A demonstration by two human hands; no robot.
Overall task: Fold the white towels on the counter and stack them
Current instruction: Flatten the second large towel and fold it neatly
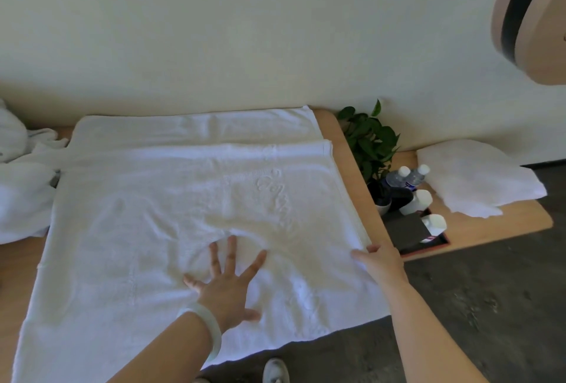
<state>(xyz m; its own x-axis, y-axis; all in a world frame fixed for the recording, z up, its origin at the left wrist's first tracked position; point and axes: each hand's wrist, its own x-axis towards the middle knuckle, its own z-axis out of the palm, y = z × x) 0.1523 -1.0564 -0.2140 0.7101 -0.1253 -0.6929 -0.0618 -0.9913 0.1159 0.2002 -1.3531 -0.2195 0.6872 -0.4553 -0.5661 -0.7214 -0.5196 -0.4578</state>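
A large white towel (pixel 147 198) lies spread over the wooden counter (pixel 343 143), its near edge hanging over the front. A folded layer shows along its far side. My left hand (pixel 228 281) presses flat on the towel's middle, fingers spread, with a pale bangle on the wrist. My right hand (pixel 378 260) rests on the towel's right edge, thumb on top and fingers out of sight under the cloth. A heap of crumpled white towels (pixel 21 174) sits at the far left. A folded white towel (pixel 477 177) lies on the lower side table at right.
A potted green plant (pixel 372 143) stands between the counter and the side table (pixel 520 220). Water bottles (pixel 410 176), white cups and a dark tray (pixel 410 232) crowd the side table's left end. Dark floor lies below; a round wall fixture (pixel 533 15) hangs top right.
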